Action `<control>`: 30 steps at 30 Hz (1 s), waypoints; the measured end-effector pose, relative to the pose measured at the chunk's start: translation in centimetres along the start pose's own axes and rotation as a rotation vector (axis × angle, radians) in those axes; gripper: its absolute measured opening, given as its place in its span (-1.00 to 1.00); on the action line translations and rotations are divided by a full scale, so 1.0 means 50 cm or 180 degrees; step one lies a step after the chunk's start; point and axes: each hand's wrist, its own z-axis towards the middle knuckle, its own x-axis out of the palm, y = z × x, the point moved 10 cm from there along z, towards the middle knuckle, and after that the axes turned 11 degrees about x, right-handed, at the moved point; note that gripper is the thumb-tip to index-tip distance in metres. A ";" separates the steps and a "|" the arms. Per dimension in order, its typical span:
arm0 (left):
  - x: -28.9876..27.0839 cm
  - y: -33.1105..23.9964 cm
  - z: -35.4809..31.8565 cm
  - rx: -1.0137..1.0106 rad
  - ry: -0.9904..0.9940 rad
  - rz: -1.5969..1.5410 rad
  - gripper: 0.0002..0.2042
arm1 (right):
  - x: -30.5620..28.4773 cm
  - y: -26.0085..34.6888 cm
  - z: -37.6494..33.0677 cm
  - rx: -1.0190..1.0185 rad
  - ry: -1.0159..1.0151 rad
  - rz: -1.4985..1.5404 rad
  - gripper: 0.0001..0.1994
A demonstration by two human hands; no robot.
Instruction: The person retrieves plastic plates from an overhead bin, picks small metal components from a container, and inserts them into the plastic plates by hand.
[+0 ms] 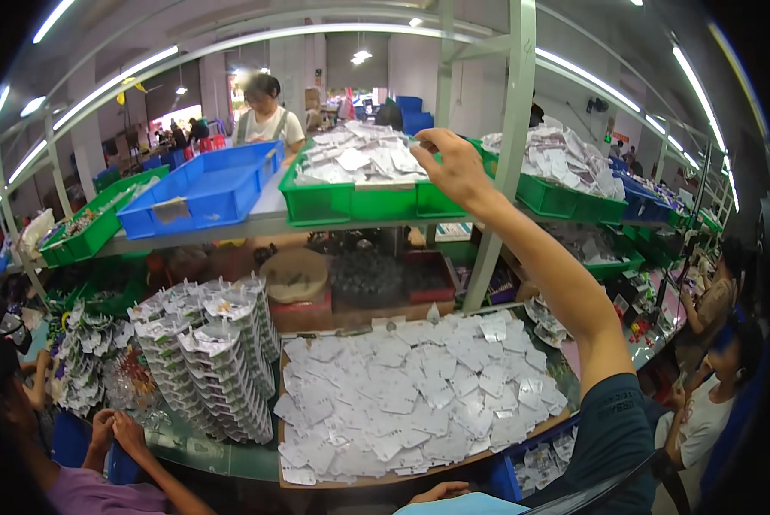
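My right hand (454, 166) is raised over the right side of a green bin (351, 204) on the upper shelf. Its thumb and forefinger bend toward each other in a pinch beside the heaped white packets (363, 154); what is between the fingertips is too small to make out. Low in front, part of my left hand (442, 492) shows at the near edge of a board (351, 483), its fingers mostly hidden. Flat white packets (411, 395) cover that board in a thick layer.
Tall stacks of white moulded parts (209, 352) stand left of the board. A blue bin (200, 193) and another packet-filled green bin (565, 199) flank the shelf post (509, 129). People work at both sides; one person (269, 120) is behind the shelf.
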 end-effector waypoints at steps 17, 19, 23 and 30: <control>-0.101 -0.036 0.009 0.0062 -0.0324 -0.0078 -0.64 | 0.400 0.135 0.056 -0.0197 0.2432 0.0509 -0.51; -0.091 -0.029 -0.001 0.0062 -0.0296 -0.0067 -0.64 | 0.383 0.125 0.058 -0.0279 0.2211 0.0633 -0.55; -0.060 -0.014 -0.022 0.0041 -0.0123 0.0001 -0.64 | 0.285 0.067 0.077 0.0529 0.0906 0.1891 -0.64; -0.030 -0.088 -0.047 0.0214 -0.0341 -0.0228 -0.65 | 0.181 0.049 -0.105 0.0918 0.1798 0.1845 -0.73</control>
